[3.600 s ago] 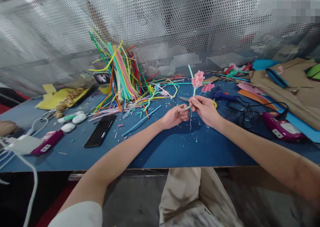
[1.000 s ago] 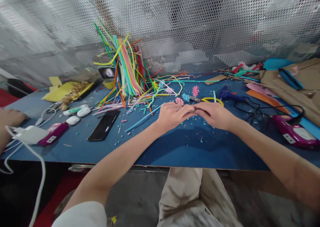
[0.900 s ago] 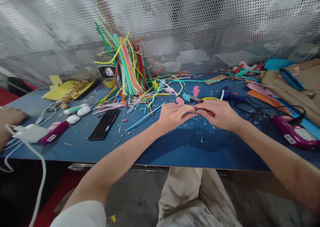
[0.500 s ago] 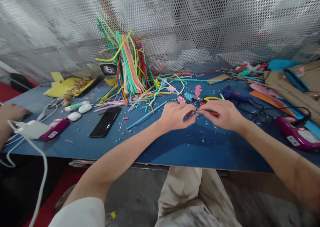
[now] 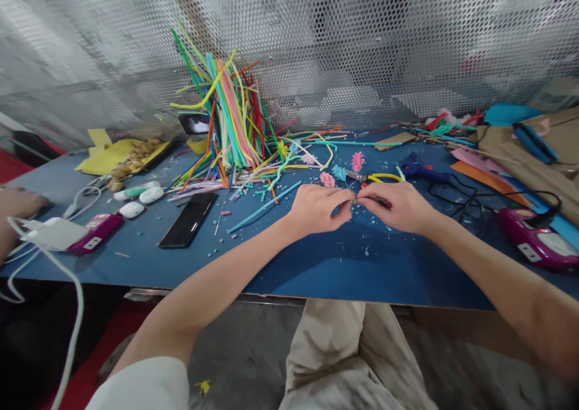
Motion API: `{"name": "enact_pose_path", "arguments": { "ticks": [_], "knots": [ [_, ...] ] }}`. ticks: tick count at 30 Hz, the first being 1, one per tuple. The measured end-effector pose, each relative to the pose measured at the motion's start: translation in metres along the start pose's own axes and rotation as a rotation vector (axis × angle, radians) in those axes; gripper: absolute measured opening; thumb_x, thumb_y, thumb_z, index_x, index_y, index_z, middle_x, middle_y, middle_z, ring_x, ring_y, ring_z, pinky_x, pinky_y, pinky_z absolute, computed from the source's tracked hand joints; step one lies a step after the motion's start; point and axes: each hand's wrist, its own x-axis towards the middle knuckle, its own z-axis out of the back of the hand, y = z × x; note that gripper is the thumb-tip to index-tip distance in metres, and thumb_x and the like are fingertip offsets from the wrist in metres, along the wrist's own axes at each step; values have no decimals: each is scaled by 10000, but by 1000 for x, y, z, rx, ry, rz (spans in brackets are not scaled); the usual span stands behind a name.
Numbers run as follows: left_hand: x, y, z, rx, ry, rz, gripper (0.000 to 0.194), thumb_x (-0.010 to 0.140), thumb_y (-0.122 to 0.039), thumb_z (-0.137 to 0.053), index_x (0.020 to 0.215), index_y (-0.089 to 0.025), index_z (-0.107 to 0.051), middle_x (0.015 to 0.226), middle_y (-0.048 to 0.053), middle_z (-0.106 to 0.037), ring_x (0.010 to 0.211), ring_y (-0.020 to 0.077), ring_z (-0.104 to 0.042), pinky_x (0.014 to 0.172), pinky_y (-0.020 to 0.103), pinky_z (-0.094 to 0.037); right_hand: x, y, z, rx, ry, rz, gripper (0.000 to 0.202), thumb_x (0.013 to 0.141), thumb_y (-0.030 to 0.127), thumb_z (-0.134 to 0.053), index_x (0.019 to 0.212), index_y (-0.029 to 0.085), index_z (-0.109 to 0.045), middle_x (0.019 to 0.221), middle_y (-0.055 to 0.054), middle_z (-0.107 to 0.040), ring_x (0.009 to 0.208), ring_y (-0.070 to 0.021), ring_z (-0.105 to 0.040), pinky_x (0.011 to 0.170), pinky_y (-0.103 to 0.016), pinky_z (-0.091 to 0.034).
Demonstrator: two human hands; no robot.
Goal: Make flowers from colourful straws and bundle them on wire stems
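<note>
1. Two hands, head view: left hand [image 5: 320, 208] and right hand [image 5: 398, 207] have fingertips close together over the blue table [image 5: 289, 271].
2. Grip: thumb and forefinger of each pinch thin wire stems [image 5: 352, 185]; fine detail indiscernible.
3. Location: stems lie at the fingertips, beside the blue flower [image 5: 339, 173].
4. Yellow-handled tool [image 5: 384, 177]: behind the right hand.

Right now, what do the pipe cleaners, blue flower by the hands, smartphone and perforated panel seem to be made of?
Pipe cleaners: probably fuzzy fibre over wire, matte; some hold curves.
Blue flower: likely similar soft fibre, matte and ruffled.
Smartphone: probably glass-fronted, its dark face smooth and glossy.
Perforated panel: likely metal, grey with a dull sheen and round holes.
</note>
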Motion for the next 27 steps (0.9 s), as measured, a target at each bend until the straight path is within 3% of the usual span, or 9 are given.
{"name": "enact_pose_path", "arguments": {
  "ticks": [8, 16, 22, 27],
  "knots": [
    [-1, -1, -1, -50, 83, 72, 127, 876, -311, -582, 833, -236, -675, 659, -8, -689, 569, 134, -625, 563, 271, -385, 0, -1, -3, -21, 20, -10, 185, 988, 336, -539, 994, 227, -688, 812, -17, -756, 667, -159, -654, 643, -287, -450],
    [-1, -4, -2, 29, 115, 98, 105, 851, -268, -561, 828, -228, -656, 665, -14, -710, 577, 148, -653, 544, 272, -357, -1, 2, -8, -2, 7, -49, 152, 961, 329, -567, 955, 232, -684, 753, 2, -736, 597, -143, -623, 611, -283, -442],
    [1, -9, 1, 130, 278, 161, 183, 911, -277, -483, 917, -213, -655, 688, 19, -727, 596, 177, -678, 510, 281, -308, 0, 7, -11, -52, -34, -54, 159, 970, 327, -538, 961, 225, -660, 778, -16, -736, 655, -166, -663, 629, -297, -446],
    [3, -11, -1, 172, 385, 197, 249, 947, -329, -446, 919, -204, -660, 696, 41, -731, 611, 217, -693, 512, 299, -308, 0, 12, -13, -297, -5, -45, 216, 994, 327, -479, 972, 225, -668, 721, -14, -733, 627, -175, -656, 585, -300, -351]
  ]
}}
